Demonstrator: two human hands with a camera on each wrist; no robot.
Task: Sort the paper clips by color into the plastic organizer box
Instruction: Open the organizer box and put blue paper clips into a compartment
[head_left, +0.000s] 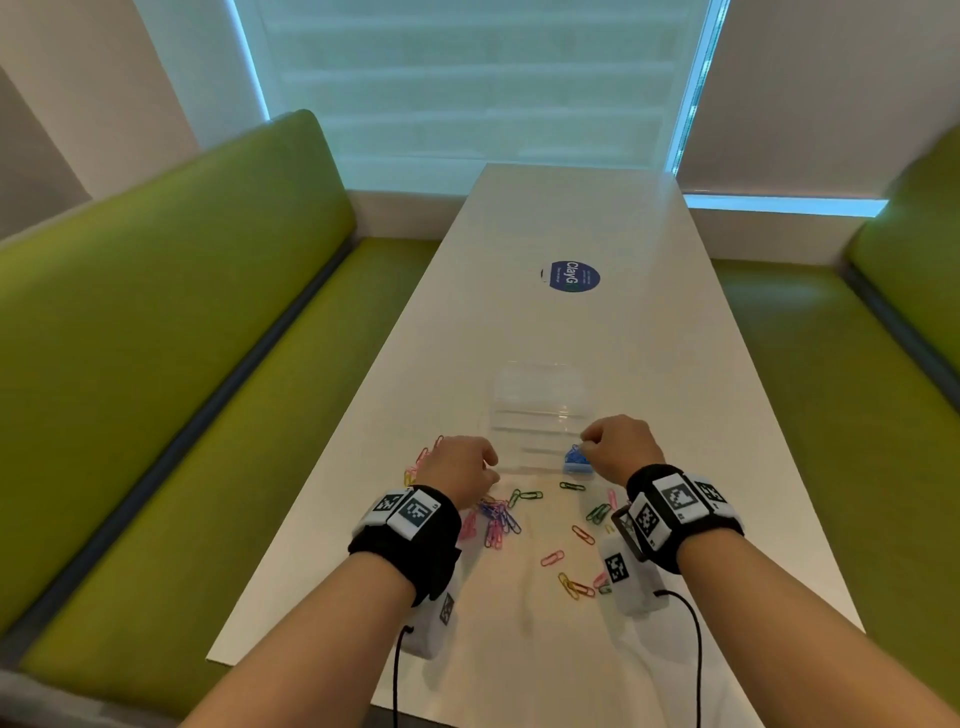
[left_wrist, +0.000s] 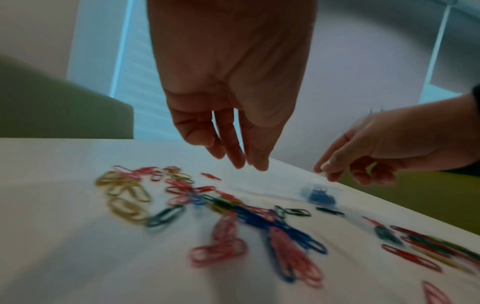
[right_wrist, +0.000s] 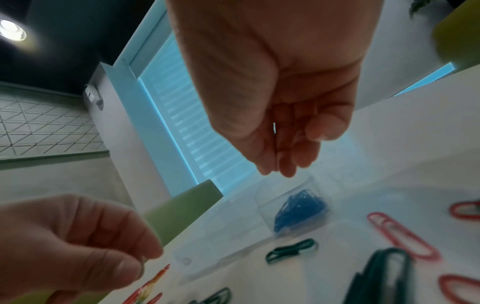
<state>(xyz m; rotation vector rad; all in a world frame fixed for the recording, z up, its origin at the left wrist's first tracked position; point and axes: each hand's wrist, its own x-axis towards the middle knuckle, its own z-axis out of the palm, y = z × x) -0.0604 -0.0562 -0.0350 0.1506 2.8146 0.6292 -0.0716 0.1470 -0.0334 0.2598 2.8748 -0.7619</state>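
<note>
On the white table (head_left: 519, 644), the left hand (head_left: 457, 467) hangs above the loose paper clips (head_left: 498, 519) (pink, purple, green, yellow mixed), fingers relaxed and pointing down, holding nothing; at its 3 o'clock lies the clear plastic organizer box (head_left: 540, 410), with blue clips (head_left: 575, 458) heaped in its near right compartment; the right hand (head_left: 618, 441) hovers just above that heap, fingertips drawn close together; whether it pinches a clip, I cannot tell.
</note>
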